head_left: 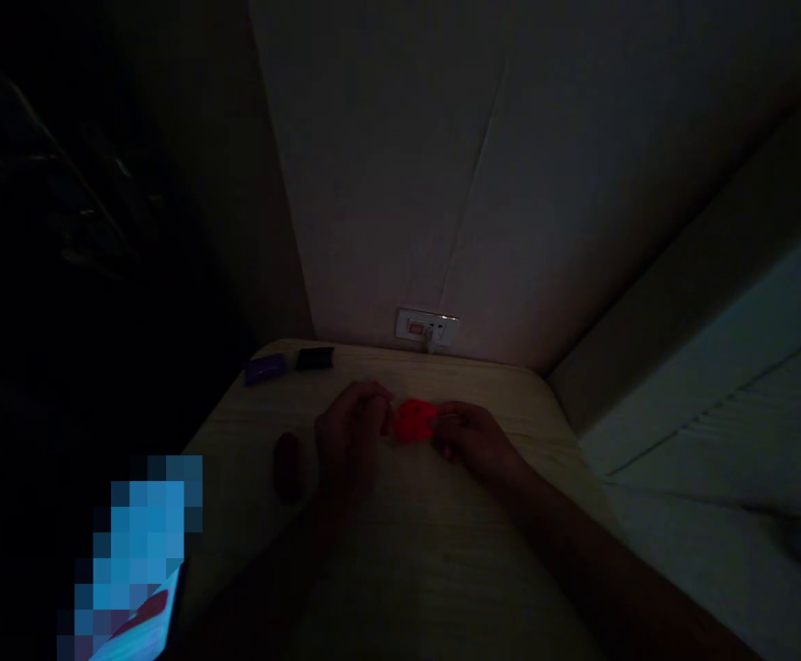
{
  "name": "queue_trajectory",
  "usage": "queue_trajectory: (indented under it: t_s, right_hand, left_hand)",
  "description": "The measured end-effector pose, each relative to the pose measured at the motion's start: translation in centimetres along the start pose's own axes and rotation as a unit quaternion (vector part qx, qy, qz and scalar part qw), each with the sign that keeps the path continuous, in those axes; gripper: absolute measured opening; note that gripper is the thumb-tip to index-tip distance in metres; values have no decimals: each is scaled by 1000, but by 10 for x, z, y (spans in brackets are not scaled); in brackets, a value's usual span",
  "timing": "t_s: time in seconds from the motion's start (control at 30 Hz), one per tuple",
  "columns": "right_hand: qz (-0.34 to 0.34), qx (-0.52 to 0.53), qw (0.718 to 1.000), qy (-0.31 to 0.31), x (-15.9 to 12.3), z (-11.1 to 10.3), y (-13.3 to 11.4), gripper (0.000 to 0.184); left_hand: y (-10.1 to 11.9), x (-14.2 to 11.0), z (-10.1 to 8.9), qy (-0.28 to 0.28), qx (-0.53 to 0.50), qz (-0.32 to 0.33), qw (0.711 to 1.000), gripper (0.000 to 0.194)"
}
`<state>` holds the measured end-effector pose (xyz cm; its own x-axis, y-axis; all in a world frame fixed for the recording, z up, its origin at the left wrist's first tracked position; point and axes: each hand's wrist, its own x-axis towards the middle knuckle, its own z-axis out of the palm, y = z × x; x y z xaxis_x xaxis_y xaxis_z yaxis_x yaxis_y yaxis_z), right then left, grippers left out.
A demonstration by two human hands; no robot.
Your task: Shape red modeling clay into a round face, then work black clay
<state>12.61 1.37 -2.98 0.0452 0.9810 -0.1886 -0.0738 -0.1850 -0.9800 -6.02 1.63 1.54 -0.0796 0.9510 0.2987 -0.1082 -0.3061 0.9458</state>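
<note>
Between the two hands is a small, bright red, roundish thing (415,421) with little dark spots on it. It is just above the pale wooden table (434,542), but it is too dark to tell if it touches the wood. The right hand (472,436) pinches the red thing's right edge with its thumb and fingers. The left hand (353,436) is at the other side, with its fingers bent in close together near a tiny pale bit. I cannot tell if those fingers pinch it or only touch it.

Just left of the left hand lies a dark reddish, long, round-ended thing (288,467). Farther out past the left hand, near the table's back edge, are a shiny purple packet (264,369) and a flat black packet (316,358), side by side but apart. Past both hands, low on the grey wall (386,184), is a white plastic socket plate (428,327) with a red switch. Well to the left and nearer than the hands, a blue screen (145,615) glows, partly blurred into squares.
</note>
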Motion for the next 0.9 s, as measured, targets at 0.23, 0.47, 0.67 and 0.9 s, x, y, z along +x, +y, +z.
queue_trajectory:
  t_s: [0.23, 0.47, 0.67, 0.9]
  right_hand:
    - [5, -71, 997, -14, 4, -2, -4, 26]
    - [2, -140, 990, -1, 3, -4, -11, 29]
    - [-141, -335, 927, 89, -7, -10, -22, 22]
    - [-204, -343, 915, 65, -22, -10, -13, 18]
  left_hand:
    - [-5, 1, 1, 13, -30, -13, 999, 12]
    - [-9, 2, 2, 4, -30, -32, 999, 12]
    - [-6, 2, 0, 2, 0, -33, 999, 12]
    - [-8, 0, 0, 2, 61, 14, 998, 14]
